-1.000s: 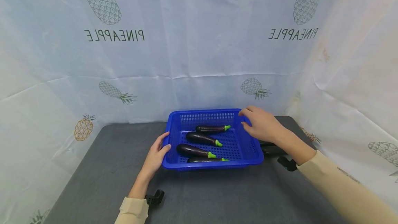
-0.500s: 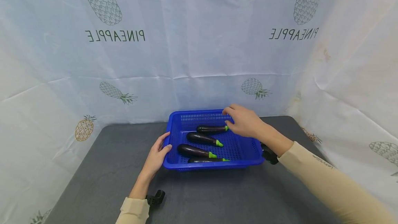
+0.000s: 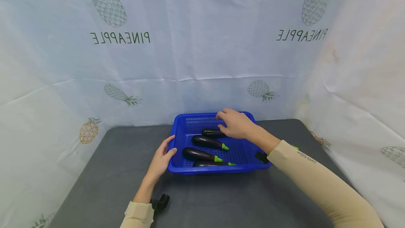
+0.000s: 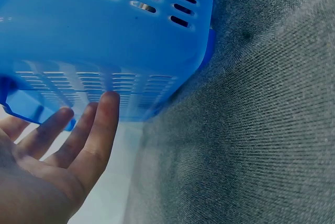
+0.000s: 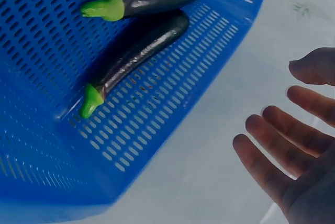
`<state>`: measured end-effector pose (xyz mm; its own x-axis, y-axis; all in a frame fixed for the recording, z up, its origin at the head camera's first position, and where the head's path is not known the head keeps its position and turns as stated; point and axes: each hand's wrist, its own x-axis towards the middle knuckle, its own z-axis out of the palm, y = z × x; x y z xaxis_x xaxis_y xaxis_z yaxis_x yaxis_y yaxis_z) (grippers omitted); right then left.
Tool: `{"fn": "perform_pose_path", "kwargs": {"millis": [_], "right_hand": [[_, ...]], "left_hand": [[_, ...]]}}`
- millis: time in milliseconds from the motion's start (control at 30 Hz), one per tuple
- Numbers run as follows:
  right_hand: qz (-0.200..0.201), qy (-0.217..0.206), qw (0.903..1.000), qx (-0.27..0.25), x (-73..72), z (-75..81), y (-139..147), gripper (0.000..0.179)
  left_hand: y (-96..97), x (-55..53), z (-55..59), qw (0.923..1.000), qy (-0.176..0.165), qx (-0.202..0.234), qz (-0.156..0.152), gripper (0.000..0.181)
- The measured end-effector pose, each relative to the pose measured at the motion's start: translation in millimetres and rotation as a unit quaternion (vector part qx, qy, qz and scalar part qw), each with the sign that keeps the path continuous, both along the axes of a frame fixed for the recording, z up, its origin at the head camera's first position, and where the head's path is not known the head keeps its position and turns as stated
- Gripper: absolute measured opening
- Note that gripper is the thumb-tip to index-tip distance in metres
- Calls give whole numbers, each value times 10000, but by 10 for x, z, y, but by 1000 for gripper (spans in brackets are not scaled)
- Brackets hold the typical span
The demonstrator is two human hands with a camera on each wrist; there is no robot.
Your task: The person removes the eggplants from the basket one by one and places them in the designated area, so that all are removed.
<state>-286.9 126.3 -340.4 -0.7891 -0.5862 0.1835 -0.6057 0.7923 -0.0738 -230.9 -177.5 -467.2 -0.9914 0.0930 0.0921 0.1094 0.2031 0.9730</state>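
Note:
A blue plastic basket with slotted walls stands on the dark table. Inside lie several dark purple eggplants with green stem ends, among them a middle eggplant and one nearer the front. At the basket's left side, my left hand touches the wall, its fingers extended and loosely spread. My right hand hovers over the back right of the basket, holding nothing; its fingers are spread. It hides the stem end of the rear eggplant.
A green tip shows behind the right sleeve; the rest of that thing is hidden. White cloth printed with pineapples hangs behind the table and along both sides.
My right hand has moved left from the basket's right rim to above the rear eggplant, covering its stem end. The left hand and the basket have stayed in place.

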Motion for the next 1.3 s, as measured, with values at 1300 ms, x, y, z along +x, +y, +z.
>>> {"fn": "perform_pose_path", "kwargs": {"millis": [1300], "right_hand": [[288, -1331, 9836, 1182, -404, -845, -371, 43]], "left_hand": [[41, 26, -6, 9999, 100, 51, 113, 49]]}}
